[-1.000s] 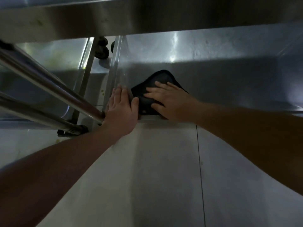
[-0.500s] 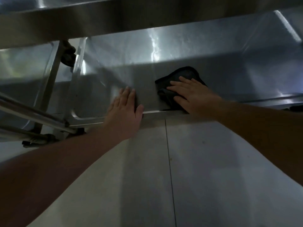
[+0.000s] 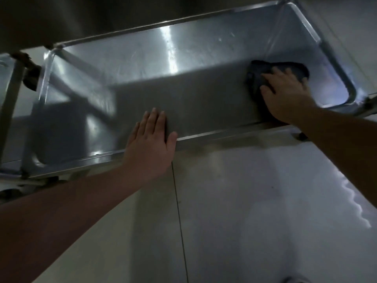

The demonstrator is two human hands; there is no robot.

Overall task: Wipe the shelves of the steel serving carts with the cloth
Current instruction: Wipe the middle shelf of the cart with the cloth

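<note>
Low cart shelf (image 3: 193,82) in view, a shallow steel tray with a raised rim, beneath a higher shelf (image 3: 61,19). Right hand (image 3: 285,99) pressed flat on the dark cloth (image 3: 257,78), fingers spread apart over the fabric, not gripping it. Cloth now near the shelf's right end, close to the rounded front corner; half a second ago beside the left hand at the shelf's front middle, a second ago hard against the shelf's left front corner. Left hand (image 3: 151,146) braced over the shelf's front rim, fingers together and extended, thumb out along the rim, holding nothing.

Meaning for the task, as a judgement: one sweep along the shelf's front strip nearly complete, left to right. Back of the shelf, under the bright streak, probably not yet wiped on this pass. Pale floor (image 3: 244,211) below the shelf's front.
</note>
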